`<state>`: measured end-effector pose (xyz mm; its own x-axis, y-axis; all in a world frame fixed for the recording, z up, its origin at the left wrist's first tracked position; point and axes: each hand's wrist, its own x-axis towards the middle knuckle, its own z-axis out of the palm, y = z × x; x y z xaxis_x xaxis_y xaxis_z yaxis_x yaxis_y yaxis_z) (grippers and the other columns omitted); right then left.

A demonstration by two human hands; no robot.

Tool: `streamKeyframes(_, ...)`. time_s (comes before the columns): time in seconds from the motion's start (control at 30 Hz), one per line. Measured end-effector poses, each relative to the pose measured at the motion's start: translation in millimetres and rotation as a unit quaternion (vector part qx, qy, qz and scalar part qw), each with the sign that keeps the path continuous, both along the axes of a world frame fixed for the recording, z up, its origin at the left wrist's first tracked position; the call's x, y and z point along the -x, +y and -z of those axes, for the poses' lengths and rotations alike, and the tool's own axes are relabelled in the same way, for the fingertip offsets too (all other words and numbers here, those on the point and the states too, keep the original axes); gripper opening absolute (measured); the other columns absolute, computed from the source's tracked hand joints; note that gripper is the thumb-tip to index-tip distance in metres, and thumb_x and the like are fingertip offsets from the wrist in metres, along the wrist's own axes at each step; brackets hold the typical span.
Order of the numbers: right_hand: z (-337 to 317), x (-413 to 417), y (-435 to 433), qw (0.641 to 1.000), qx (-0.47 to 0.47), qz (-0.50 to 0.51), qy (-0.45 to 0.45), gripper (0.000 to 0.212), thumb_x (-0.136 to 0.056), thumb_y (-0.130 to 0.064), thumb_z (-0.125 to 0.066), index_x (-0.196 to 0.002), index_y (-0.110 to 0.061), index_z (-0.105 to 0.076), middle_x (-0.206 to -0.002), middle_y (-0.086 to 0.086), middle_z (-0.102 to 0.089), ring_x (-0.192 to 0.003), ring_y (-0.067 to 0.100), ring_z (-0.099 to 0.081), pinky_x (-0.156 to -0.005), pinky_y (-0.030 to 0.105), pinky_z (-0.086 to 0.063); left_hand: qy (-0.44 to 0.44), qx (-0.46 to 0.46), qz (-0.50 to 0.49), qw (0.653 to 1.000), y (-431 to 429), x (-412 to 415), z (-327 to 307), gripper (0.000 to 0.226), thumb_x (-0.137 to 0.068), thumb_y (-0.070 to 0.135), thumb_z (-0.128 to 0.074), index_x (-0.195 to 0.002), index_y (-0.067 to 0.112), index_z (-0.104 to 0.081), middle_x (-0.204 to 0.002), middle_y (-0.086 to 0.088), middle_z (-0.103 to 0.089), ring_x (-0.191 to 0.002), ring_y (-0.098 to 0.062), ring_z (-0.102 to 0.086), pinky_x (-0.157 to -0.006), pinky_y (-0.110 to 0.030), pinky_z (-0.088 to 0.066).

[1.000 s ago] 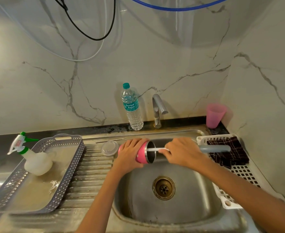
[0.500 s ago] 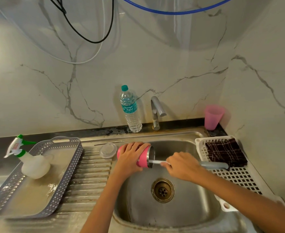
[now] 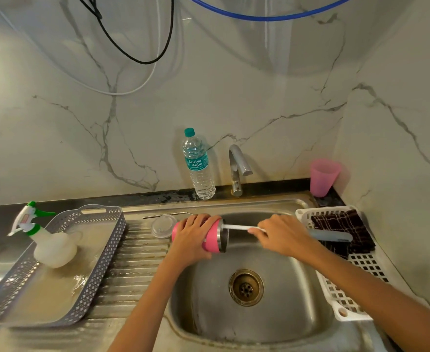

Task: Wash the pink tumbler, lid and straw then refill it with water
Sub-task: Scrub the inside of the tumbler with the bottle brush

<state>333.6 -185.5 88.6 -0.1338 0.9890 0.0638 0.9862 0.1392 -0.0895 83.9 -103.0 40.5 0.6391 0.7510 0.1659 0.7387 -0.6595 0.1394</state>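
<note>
My left hand (image 3: pixel 193 237) grips the pink tumbler (image 3: pixel 212 237), which lies on its side over the sink's left rim with its steel mouth facing right. My right hand (image 3: pixel 282 235) holds a bottle brush (image 3: pixel 332 236) by its grey handle; the white stem runs into the tumbler's mouth and the brush head is hidden inside. The clear lid (image 3: pixel 161 226) lies flat on the ribbed drainboard just left of the tumbler. A thin metal straw (image 3: pixel 167 215) lies behind the lid along the back of the drainboard.
The steel sink (image 3: pixel 292 288) has a drain at its middle and a tap (image 3: pixel 237 168) behind it. A water bottle (image 3: pixel 198 165) stands left of the tap, a pink cup (image 3: pixel 323 177) in the corner. White rack (image 3: pixel 346 295) with dark cloth (image 3: pixel 341 224) at right; grey tray (image 3: pixel 94 270) with spray bottle (image 3: pixel 44 240) at left.
My right hand has drawn the brush back to the right, so more of the white stem shows outside the tumbler. The tumbler stays in my left hand.
</note>
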Motion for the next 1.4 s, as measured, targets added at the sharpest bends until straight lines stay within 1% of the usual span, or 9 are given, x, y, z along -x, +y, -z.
streamKeyframes(0.13,16.8,13.3,-15.4,1.000,0.027,-0.016,-0.003,0.049,-0.100,-0.053,-0.027,-0.076,-0.022,-0.057,-0.058,-0.007,-0.047,-0.053,0.012,-0.049,-0.056,0.027,-0.043,-0.004,-0.006,-0.016,1.000,6.1,5.7,-4.9,0.098,-0.062,0.044,-0.081,-0.146,0.032,-0.033,-0.138,0.004,-0.047,-0.127,-0.021,-0.042,-0.110,-0.046,-0.034)
streamKeyframes(0.23,11.3,21.9,-18.2,0.999,-0.017,-0.038,0.015,0.045,-0.100,-0.051,-0.027,-0.073,-0.025,-0.051,-0.056,-0.007,-0.043,-0.052,0.012,-0.047,-0.055,0.027,-0.041,0.002,0.044,-0.020,0.999,5.3,5.7,-1.2,0.100,-0.063,0.045,-0.079,-0.148,0.032,-0.028,-0.141,0.004,-0.045,-0.130,-0.020,-0.042,-0.112,-0.043,-0.031)
streamKeyframes(0.4,11.5,-2.7,-4.1,1.000,0.009,0.005,-0.016,0.052,-0.099,-0.055,-0.027,-0.078,-0.023,-0.062,-0.061,-0.005,-0.054,-0.056,0.013,-0.055,-0.057,0.030,-0.048,0.012,0.016,-0.006,1.000,6.4,1.6,-4.5,0.099,-0.063,0.048,-0.077,-0.148,0.033,-0.027,-0.139,0.005,-0.046,-0.128,-0.019,-0.043,-0.110,-0.044,-0.032)
streamKeyframes(0.53,10.8,14.2,-15.7,0.998,-0.018,-0.052,-0.027,0.048,-0.100,-0.051,-0.027,-0.078,-0.023,-0.060,-0.061,-0.004,-0.050,-0.055,0.015,-0.050,-0.053,0.028,-0.037,0.040,0.025,0.006,0.999,7.4,-3.2,-4.2,0.098,-0.065,0.046,-0.076,-0.149,0.034,-0.026,-0.140,0.005,-0.044,-0.129,-0.018,-0.041,-0.113,-0.043,-0.029)
streamKeyframes(0.67,6.7,-1.9,1.9,0.999,-0.006,0.010,-0.035,0.051,-0.099,-0.054,-0.028,-0.079,-0.023,-0.063,-0.063,-0.005,-0.054,-0.059,0.016,-0.055,-0.061,0.031,-0.047,0.055,0.007,0.026,0.998,8.1,-4.0,-5.7,0.099,-0.065,0.044,-0.077,-0.149,0.032,-0.027,-0.139,0.002,-0.045,-0.128,-0.021,-0.042,-0.112,-0.044,-0.030)
streamKeyframes(0.87,6.6,25.6,-4.7,0.998,-0.030,-0.053,-0.034,0.049,-0.100,-0.050,-0.029,-0.081,-0.021,-0.062,-0.062,-0.004,-0.050,-0.058,0.015,-0.052,-0.052,0.028,-0.031,0.063,0.035,0.005,0.997,7.5,0.1,-2.6,0.099,-0.065,0.044,-0.077,-0.149,0.032,-0.026,-0.140,0.003,-0.044,-0.129,-0.021,-0.041,-0.112,-0.043,-0.030)
streamKeyframes(1.0,11.4,6.9,7.2,1.000,0.006,0.004,-0.003,0.048,-0.099,-0.053,-0.031,-0.077,-0.022,-0.059,-0.059,-0.006,-0.047,-0.052,0.010,-0.045,-0.049,0.024,-0.029,0.047,0.008,0.007,0.999,7.8,2.1,-7.2,0.097,-0.066,0.043,-0.076,-0.149,0.034,-0.028,-0.139,0.004,-0.045,-0.128,-0.019,-0.041,-0.111,-0.041,-0.028)
streamKeyframes(1.23,6.0,17.0,3.6,0.999,-0.001,-0.046,0.010,0.043,-0.100,-0.049,-0.030,-0.074,-0.022,-0.053,-0.056,-0.006,-0.043,-0.050,0.009,-0.041,-0.050,0.025,-0.028,0.055,0.047,0.000,0.997,2.6,-2.1,-4.5,0.098,-0.068,0.041,-0.076,-0.150,0.034,-0.024,-0.142,0.005,-0.041,-0.131,-0.019,-0.038,-0.114,-0.044,-0.028)
streamKeyframes(1.4,15.4,16.3,-3.6,0.997,0.050,-0.055,0.024,0.044,-0.101,-0.046,-0.029,-0.079,-0.019,-0.057,-0.060,-0.005,-0.047,-0.051,0.009,-0.043,-0.050,0.025,-0.030,0.046,0.014,0.007,0.999,8.2,-1.4,-8.3,0.099,-0.064,0.045,-0.076,-0.148,0.036,-0.025,-0.139,0.006,-0.043,-0.128,-0.018,-0.040,-0.112,-0.044,-0.030)
